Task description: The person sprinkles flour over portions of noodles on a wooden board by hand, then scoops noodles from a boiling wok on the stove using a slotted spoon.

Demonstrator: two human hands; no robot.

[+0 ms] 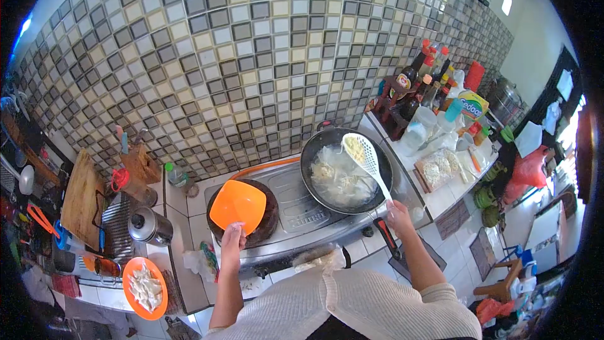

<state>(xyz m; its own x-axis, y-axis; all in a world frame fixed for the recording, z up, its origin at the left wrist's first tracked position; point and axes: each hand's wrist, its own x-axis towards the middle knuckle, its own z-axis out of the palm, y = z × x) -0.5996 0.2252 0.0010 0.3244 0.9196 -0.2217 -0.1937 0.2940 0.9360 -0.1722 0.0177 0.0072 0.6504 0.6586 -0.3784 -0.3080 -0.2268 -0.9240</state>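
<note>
My left hand (233, 239) grips the edge of an orange bowl (238, 204), held tilted above the left burner of the stove (304, 208). My right hand (398, 216) is closed round the handle of a white slotted spoon (375, 167). The spoon's head is over the black frying pan (307, 184), with pale yellow food (355, 149) in it, perhaps noodles. Cloudy, steaming liquid (343, 182) with pale pieces of food fills the pan. Its black and red handle (386, 238) points toward me.
An orange plate (162, 305) of white pieces sits at lower left, near a lidded metal pot (151, 226). Sauce bottles (412, 72) crowd the right counter, with a bag of noodles (437, 170) nearer. A cutting board (82, 198) leans at far left.
</note>
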